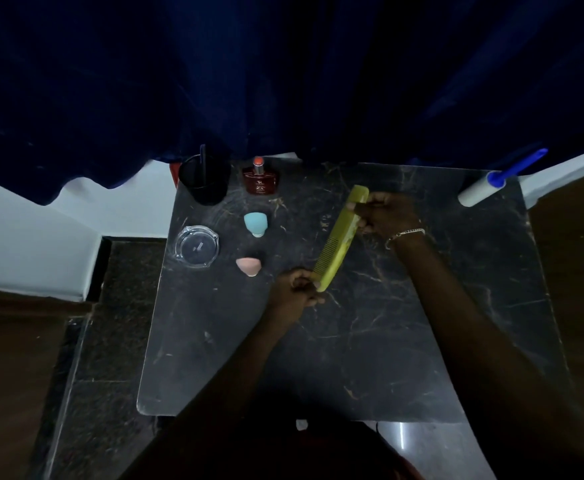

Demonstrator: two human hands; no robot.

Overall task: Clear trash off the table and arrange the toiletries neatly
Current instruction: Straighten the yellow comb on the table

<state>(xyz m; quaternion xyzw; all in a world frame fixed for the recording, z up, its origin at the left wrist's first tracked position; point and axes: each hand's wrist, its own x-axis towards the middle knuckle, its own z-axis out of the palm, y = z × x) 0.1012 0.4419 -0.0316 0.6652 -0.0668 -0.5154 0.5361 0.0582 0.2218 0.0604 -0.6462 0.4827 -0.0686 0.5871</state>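
A yellow-green comb point(339, 239) lies slanted over the middle of the dark marble table point(370, 341). My right hand point(386, 216) grips its far handle end, and my left hand point(295, 289) pinches its near toothed end. To the left stand a blue sponge point(255, 223), a pink sponge point(248, 266), a dark red perfume bottle point(261, 177), a black cup point(204, 178) with a dark stick in it, and a clear glass ashtray point(196, 245).
A white lint roller point(482, 188) with a blue handle lies at the table's far right corner. A dark blue curtain point(283, 81) hangs over the far edge. White wall and dark floor lie to the left of the table.
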